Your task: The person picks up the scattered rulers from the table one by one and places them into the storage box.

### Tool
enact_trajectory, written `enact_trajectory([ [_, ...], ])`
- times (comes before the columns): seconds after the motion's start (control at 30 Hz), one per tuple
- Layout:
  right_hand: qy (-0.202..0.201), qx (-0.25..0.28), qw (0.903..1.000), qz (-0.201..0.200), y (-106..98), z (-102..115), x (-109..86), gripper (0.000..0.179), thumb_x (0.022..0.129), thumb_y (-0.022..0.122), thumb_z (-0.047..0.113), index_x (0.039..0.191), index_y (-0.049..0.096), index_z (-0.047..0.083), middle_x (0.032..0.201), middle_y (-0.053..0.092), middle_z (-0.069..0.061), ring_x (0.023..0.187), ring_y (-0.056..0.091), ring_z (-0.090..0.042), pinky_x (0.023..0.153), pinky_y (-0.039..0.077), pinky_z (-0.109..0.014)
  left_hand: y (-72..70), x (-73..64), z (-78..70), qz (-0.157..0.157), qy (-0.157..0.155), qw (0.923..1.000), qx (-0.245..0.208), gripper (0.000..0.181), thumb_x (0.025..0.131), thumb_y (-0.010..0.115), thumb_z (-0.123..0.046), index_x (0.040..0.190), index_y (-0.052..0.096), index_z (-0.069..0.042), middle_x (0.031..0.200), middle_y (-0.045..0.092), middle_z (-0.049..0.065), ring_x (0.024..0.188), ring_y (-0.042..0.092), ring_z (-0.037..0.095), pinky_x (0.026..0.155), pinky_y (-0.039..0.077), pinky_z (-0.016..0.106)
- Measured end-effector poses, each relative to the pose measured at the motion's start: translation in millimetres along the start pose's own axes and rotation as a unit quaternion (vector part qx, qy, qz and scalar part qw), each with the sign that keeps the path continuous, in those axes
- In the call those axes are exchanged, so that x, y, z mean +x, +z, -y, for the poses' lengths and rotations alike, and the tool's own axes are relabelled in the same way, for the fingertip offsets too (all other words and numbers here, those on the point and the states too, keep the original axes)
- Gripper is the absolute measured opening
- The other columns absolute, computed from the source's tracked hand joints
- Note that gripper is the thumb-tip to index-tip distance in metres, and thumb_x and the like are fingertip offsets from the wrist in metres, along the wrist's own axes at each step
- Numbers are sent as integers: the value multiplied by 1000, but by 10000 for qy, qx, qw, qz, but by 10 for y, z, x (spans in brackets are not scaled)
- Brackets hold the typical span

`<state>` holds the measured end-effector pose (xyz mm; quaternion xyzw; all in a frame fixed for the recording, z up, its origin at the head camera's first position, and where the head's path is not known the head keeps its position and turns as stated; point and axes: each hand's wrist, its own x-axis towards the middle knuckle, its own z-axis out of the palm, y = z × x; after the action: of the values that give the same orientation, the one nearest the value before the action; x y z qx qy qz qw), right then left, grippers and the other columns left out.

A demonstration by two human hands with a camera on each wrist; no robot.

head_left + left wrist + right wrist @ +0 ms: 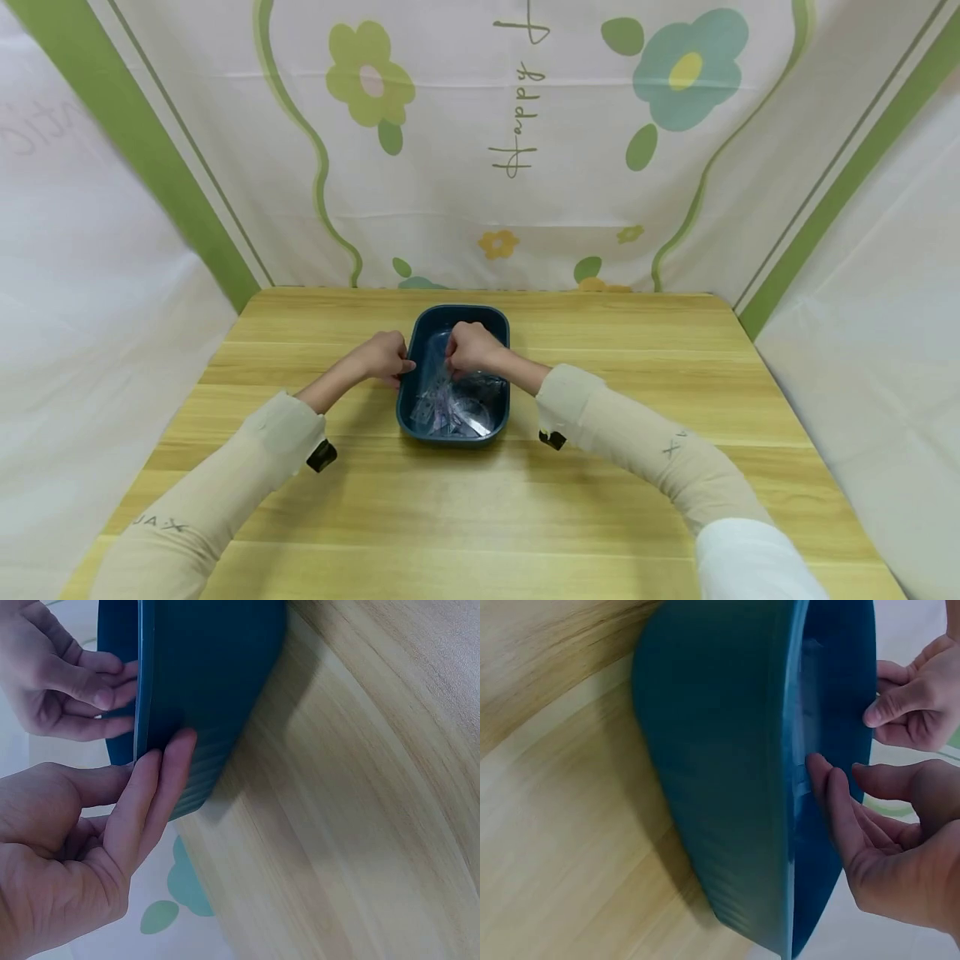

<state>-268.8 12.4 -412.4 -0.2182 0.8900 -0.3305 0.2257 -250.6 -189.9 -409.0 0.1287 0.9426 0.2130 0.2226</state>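
A dark blue rectangular basin (454, 440) stands on the table. Inside lie several clear plastic packets (457, 408) with shiny contents, mostly toward its near end. My left hand (384, 357) grips the left rim; in the left wrist view the thumb is at the rim and the fingers press the outer wall. Over the right side my right hand (474, 348) reaches down into the basin. The right wrist view shows its fingers (844, 814) bent and its thumb apart from them, with the fingertips close to clear plastic (804, 712) inside.
The basin is near the back of the wood-grain table (615, 508). Behind it hangs a white cloth (465, 192) printed with flowers, and white cloth walls stand at both sides. Dark wrist cameras show below the left cuff (288, 425) and the right cuff (570, 396).
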Motion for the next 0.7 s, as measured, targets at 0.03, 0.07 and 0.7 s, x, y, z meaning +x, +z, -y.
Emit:
enact_trajectory([
  [0.03, -38, -56, 10000, -9, -16, -6, -24, 16, 93, 65, 2, 106, 71, -5, 98, 75, -15, 83, 76, -27, 75, 61, -33, 2, 1, -5, 8, -12, 10000, -3, 50, 100, 60, -13, 51, 47, -13, 46, 50, -1, 55, 69, 24, 55, 50, 22],
  [0.07, -86, -132, 9999, -27, -35, -12, -49, 15, 93, 66, 4, 105, 72, -4, 97, 75, -15, 83, 76, -26, 74, 61, -32, 3, 2, -8, 16, -25, 10000, -3, 50, 100, 60, -13, 51, 47, -13, 46, 49, -1, 55, 68, 23, 55, 51, 23],
  [0.7, -1098, -498, 9899, -743, -481, -295, -669, 18, 97, 62, 11, 114, 69, 5, 108, 72, -9, 102, 68, -22, 87, 56, -33, 27, -44, 17, -11, -71, 9998, -206, 40, 102, 57, -17, 66, 67, -2, 67, 72, 14, 69, 74, 31, 69, 60, 39],
])
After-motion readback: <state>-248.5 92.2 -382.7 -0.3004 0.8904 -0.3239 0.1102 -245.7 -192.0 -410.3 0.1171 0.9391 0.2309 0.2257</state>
